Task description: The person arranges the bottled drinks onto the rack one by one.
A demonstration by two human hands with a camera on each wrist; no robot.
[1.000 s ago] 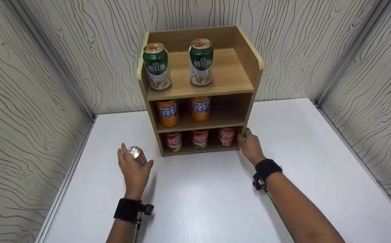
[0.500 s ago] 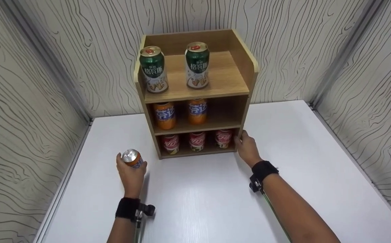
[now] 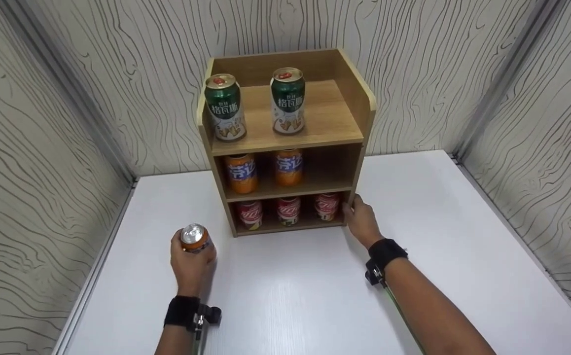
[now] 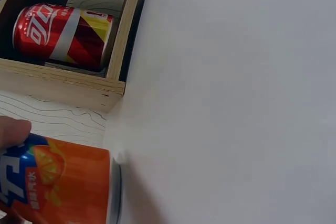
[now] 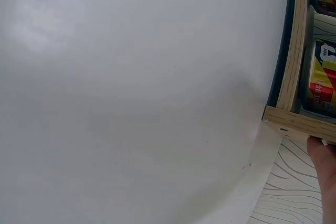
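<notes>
My left hand (image 3: 190, 266) grips an orange soda can (image 3: 194, 238), fingers and thumb wrapped round its sides, left of a small wooden shelf (image 3: 285, 147). The silver lid faces up in the head view. In the left wrist view the orange can (image 4: 68, 182) shows its label and base, close to the white table, with a thumb on it. My right hand (image 3: 363, 222) holds the shelf's right side panel low down at its front edge. A digit (image 5: 320, 153) presses that panel in the right wrist view; the other fingers are mostly hidden.
Two green-and-white cans (image 3: 288, 101) stand on the shelf's top. On the middle level are two orange cans (image 3: 289, 168), at left and centre. Three red cans (image 3: 288, 212) fill the bottom level. Wood-patterned walls (image 3: 44, 123) enclose the white table (image 3: 285, 296).
My left hand was spread beside the orange can a second ago; its fingers have closed round it. My right hand stays at the shelf's side. The head view has shifted slightly.
</notes>
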